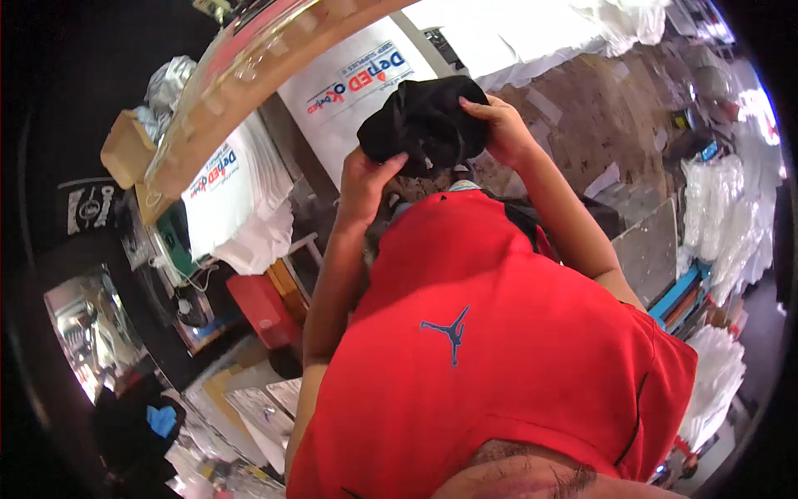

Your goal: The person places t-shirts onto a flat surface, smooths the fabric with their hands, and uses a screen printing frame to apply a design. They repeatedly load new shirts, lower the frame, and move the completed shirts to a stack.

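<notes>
I hold a bunched piece of black fabric (420,116) up in front of my red-shirted body, over my feet. My left hand (370,179) grips its lower left part, thumb resting on the cloth. My right hand (503,129) pinches its upper right side, thumb on top. Just beyond the fabric lies a white printed item (332,116) on a flat surface. The fingers of both hands are partly hidden by the cloth.
A stack of white printed items (241,208) sits at left, beside a curved tan edge (199,108) and a cardboard box (125,145). A red object (258,308) is lower left. Plastic-wrapped bundles (706,212) stand at right, beside a stained brown surface (598,116).
</notes>
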`<action>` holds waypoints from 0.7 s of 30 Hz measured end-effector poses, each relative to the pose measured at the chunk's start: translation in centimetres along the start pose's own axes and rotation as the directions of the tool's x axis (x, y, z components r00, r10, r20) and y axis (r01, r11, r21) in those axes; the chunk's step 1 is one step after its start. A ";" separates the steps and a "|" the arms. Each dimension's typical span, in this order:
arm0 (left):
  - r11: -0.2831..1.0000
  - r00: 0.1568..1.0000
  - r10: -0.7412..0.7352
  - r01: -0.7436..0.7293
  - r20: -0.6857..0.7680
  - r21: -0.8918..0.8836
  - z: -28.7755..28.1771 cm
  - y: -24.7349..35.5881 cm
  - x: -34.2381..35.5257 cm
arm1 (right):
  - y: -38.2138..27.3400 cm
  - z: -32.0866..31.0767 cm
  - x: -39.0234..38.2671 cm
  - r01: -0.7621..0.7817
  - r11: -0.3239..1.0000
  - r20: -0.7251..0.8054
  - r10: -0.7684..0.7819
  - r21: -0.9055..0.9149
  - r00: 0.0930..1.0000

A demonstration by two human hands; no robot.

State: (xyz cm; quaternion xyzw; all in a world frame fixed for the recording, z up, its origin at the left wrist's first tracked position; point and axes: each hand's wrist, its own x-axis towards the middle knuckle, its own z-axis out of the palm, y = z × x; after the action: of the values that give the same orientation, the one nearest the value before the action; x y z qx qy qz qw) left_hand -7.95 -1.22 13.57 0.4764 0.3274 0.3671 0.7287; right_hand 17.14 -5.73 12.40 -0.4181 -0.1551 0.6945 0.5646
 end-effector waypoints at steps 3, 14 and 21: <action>0.892 0.967 0.212 -0.131 -0.143 0.432 0.4 0.2 0.5 | -0.9 4.9 -1.3 0.204 0.879 0.190 -0.133 -0.430 0.973; 0.589 0.960 0.264 -0.240 0.097 0.772 1.7 7.7 0.1 | 2.0 3.8 0.7 -0.023 0.964 0.207 0.080 -0.265 0.975; 0.825 0.954 0.298 -0.279 0.041 0.492 1.1 5.5 0.4 | 2.0 2.5 2.3 -0.112 0.984 0.507 0.028 0.137 0.862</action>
State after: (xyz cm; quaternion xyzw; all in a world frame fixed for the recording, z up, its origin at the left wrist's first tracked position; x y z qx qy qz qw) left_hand -8.03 0.11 19.02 0.6831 0.3477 0.3860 0.5133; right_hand 13.98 -3.65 11.62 -0.1806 -0.2245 0.8098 0.5110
